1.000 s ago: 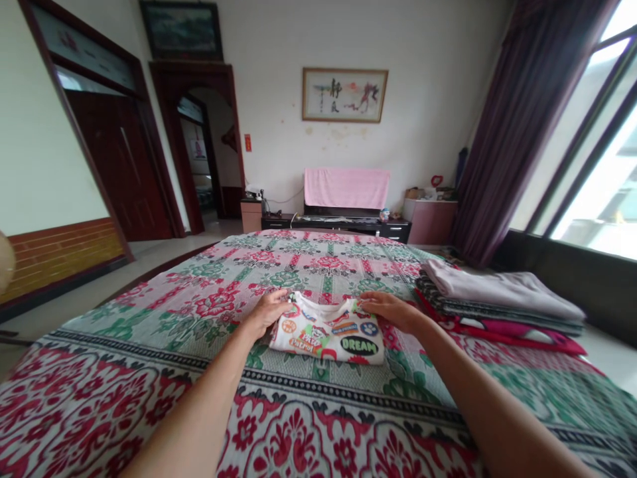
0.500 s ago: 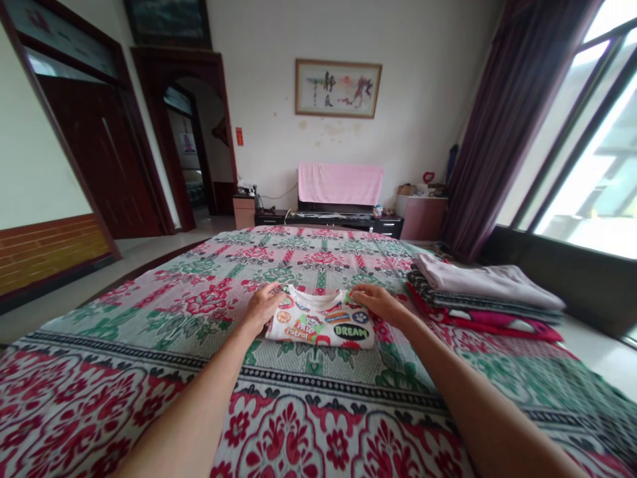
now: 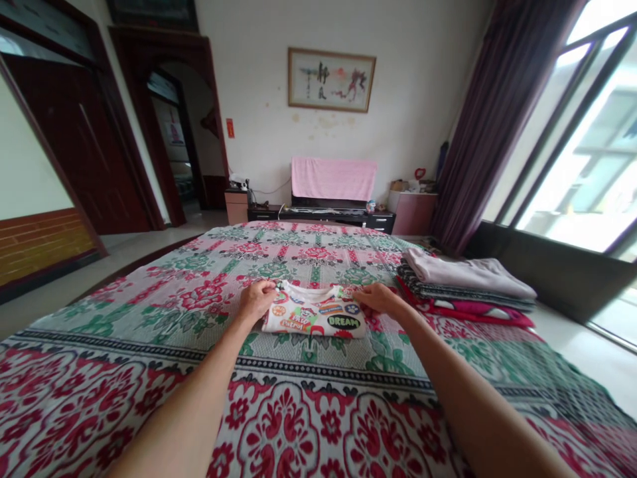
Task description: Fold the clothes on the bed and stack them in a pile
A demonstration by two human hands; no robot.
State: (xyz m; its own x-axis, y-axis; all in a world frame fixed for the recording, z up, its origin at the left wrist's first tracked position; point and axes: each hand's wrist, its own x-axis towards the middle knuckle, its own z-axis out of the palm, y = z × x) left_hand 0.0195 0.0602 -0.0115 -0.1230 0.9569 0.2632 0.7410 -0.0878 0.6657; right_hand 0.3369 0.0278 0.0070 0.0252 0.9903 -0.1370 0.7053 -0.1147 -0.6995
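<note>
A small white T-shirt (image 3: 314, 318) with colourful prints, one reading "DREAM", lies folded on the patterned bedspread (image 3: 279, 438), its round neckline facing away from me. My left hand (image 3: 256, 298) is closed in a pinch on the shirt's upper left corner, by the shoulder. At the upper right corner, the fingers of my right hand (image 3: 381, 299) pinch the shirt's shoulder edge. Both forearms reach forward over the bed, and my fingertips partly cover the cloth they grip.
To the right on the bed sits a stack of folded clothes (image 3: 468, 282), pale on top with dark and red layers below. Beyond the bed stands a low black cabinet (image 3: 383, 222) with a pink cloth (image 3: 333, 178) above it. A purple curtain (image 3: 492, 113) hangs by the window.
The whole view has shifted slightly, so the room appears further left and higher. My right hand has moved a little outward along the shirt's corner. The shirt stays folded in place.
</note>
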